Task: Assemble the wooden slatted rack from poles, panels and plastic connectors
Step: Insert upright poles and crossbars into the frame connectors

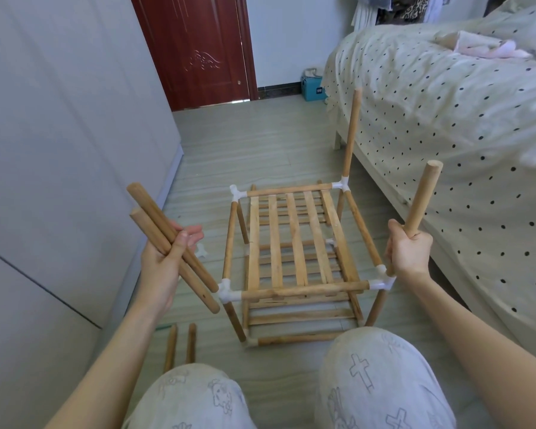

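Wooden rack point(297, 252) between bed point(446, 119), wardrobe point(59, 134).

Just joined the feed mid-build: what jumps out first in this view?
The half-built wooden rack stands on the floor at centre, with one pole already upright in its far right white connector. The left hand grips two loose poles, and the right hand holds a single pole above the near right corner. A polka-dot bed fills the right side.
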A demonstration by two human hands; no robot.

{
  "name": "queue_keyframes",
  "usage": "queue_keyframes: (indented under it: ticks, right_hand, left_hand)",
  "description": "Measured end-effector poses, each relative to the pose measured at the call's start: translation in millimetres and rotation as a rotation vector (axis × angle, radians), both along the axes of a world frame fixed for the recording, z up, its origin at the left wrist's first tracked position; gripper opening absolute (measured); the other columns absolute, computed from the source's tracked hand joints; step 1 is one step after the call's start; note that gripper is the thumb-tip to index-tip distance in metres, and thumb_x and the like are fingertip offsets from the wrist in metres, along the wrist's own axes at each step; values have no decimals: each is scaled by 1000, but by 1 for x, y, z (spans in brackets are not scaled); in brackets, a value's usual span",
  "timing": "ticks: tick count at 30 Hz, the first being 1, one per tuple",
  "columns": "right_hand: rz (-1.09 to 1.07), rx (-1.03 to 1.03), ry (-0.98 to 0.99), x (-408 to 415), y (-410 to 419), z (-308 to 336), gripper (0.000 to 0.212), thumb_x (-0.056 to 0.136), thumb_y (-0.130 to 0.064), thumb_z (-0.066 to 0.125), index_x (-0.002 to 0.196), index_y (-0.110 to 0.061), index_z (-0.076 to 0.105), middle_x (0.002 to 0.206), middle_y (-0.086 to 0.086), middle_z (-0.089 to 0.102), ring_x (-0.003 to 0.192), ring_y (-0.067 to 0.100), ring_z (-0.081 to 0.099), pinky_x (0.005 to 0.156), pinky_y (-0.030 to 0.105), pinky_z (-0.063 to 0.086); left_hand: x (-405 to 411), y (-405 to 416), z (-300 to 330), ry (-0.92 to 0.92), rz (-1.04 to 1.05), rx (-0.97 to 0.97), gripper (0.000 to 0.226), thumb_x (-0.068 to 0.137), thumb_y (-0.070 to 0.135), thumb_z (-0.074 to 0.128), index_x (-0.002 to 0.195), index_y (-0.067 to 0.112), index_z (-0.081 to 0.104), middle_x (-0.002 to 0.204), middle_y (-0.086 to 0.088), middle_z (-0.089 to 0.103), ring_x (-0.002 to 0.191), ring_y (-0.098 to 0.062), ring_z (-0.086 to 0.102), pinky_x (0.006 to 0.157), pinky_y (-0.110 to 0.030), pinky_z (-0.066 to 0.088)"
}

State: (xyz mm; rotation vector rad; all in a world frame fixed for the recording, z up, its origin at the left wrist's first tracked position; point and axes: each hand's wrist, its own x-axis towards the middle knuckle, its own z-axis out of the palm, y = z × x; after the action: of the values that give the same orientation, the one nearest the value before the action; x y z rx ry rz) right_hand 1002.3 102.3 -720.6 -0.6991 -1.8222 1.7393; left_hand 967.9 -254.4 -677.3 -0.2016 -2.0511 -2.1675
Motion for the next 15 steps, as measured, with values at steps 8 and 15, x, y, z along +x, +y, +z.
queue_keyframes:
  ticks: [8, 15]
  right_hand:
    - [-24, 28, -21, 0, -1, 2, 38, 91, -20, 50, 55, -13, 42, 34, -8, 39, 31, 2, 39, 49, 24, 41]
    - [-46, 28, -31, -2, -1, 0, 37, 88, -21, 51, 53, -12, 41, 35, -7, 36, 35, 9, 38, 48, 25, 40]
  left_hand:
    - [8, 23, 0, 124, -172, -190, 18, 84, 29, 55, 87, 43, 67, 104, 4, 71, 108, -16, 63, 98, -34, 44]
    - [4, 10, 0, 71, -142, -35, 16, 85, 24, 56, 83, 36, 67, 102, -5, 72, 108, -25, 63, 101, -44, 41]
